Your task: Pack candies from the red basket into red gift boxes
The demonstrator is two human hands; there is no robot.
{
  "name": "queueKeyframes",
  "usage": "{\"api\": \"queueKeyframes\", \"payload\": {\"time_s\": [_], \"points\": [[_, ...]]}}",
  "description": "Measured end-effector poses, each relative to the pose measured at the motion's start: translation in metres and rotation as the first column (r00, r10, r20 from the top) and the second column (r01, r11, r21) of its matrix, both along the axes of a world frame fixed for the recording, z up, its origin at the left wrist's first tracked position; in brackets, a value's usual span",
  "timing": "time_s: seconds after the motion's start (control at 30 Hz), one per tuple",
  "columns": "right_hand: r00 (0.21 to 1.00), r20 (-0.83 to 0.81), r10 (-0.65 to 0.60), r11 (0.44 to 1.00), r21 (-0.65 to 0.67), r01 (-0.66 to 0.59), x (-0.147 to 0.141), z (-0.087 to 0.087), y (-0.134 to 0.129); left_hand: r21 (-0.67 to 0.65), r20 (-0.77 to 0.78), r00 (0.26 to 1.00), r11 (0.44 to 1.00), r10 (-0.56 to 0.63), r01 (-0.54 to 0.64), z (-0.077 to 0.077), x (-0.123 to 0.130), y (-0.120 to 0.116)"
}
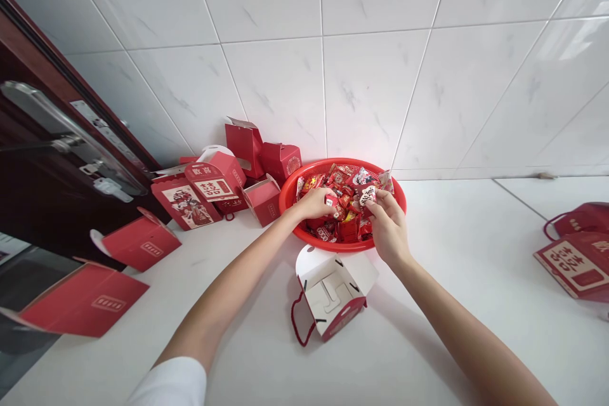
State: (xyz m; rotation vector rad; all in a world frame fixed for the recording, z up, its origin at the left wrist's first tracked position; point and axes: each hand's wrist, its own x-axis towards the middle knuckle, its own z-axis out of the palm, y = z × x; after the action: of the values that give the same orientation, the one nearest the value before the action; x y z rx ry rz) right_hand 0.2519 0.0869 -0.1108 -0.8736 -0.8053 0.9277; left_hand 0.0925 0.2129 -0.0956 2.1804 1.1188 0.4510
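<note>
A red plastic basket (pixel 403 209) full of wrapped candies stands against the tiled wall. Over its left part, my left hand (pixel 316 203) is closed on a small red-wrapped candy (pixel 330 202). My right hand (pixel 389 228) pinches a candy packet with a white label (pixel 367 195) above the basket's right side. In front of the basket lies an open red box (pixel 328 295), its white inside facing up and a dark red cord handle at its left. Nothing is seen inside that box.
Several red boxes (pixel 214 187) stand together left of the basket. Two more open boxes (pixel 143 242) are nearer the left edge, beside a dark door with a metal handle (pixel 71 139). At the far right sit other red boxes (pixel 578 263) with a cord handle.
</note>
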Motion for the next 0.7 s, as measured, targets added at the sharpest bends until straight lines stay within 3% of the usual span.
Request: {"api": "queueKeyframes", "payload": {"time_s": [0.2,0.37,0.53,0.7], "points": [[0.999,0.031,-0.033,0.999,0.007,0.033,0.0,-0.003,0.001,-0.108,0.136,0.991,0.994,0.008,0.007,0.007,-0.012,-0.001],[0.998,0.05,-0.037,0.999,0.013,0.036,0.0,-0.002,0.001,-0.089,0.045,0.997,0.994,0.069,-0.065,0.014,-0.03,0.003],[0.999,0.006,-0.031,0.999,0.006,0.031,-0.001,0.0,0.0,0.032,-0.173,0.983,0.998,0.054,-0.049,0.025,-0.038,0.004],[0.999,-0.02,-0.026,1.0,0.001,0.026,-0.001,-0.001,0.001,0.215,-0.248,0.968,0.976,0.033,0.021,0.025,-0.013,0.001]]}}
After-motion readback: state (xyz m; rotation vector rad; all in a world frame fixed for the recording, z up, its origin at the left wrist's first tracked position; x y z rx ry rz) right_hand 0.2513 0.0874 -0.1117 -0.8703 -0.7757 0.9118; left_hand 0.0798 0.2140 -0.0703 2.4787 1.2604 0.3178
